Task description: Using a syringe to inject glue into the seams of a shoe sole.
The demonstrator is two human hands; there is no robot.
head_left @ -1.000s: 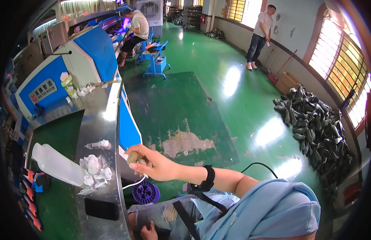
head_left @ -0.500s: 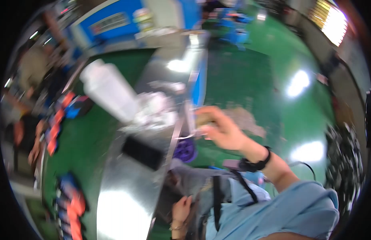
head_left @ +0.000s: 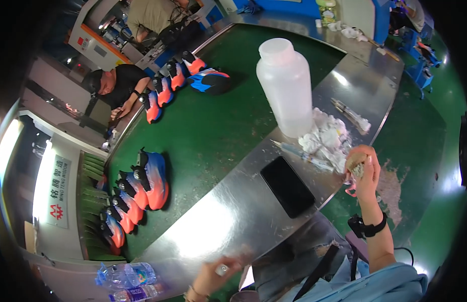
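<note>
My right hand (head_left: 367,173) is closed around a tan, rounded piece with a rough grey-white face (head_left: 357,168), its kind unclear. It is just past the metal table edge, beside a heap of crumpled white rags (head_left: 326,136). Something thin and pink-red hangs below its fingers. Low over the table's near edge is my left hand (head_left: 216,277), its fingers smeared by motion, with a small white thing (head_left: 222,270) at them; whether it is gripped is unclear. A tall translucent white plastic bottle (head_left: 286,90) stands by the rags, and a black phone (head_left: 287,186) lies nearer me.
Orange-and-blue shoes (head_left: 153,178) stand in rows on the green belt (head_left: 213,121); one lies tipped, sole showing. A slim pen-like tool (head_left: 304,155) and another thin tool (head_left: 352,116) flank the rags. Clear plastic bottles (head_left: 125,276) lie lower left. A person (head_left: 125,85) works across the belt.
The view has swung left, bringing the shoe rows and the other person into sight. My left hand has risen from beside my lap to the table edge. My right hand stays closed on the tan piece.
</note>
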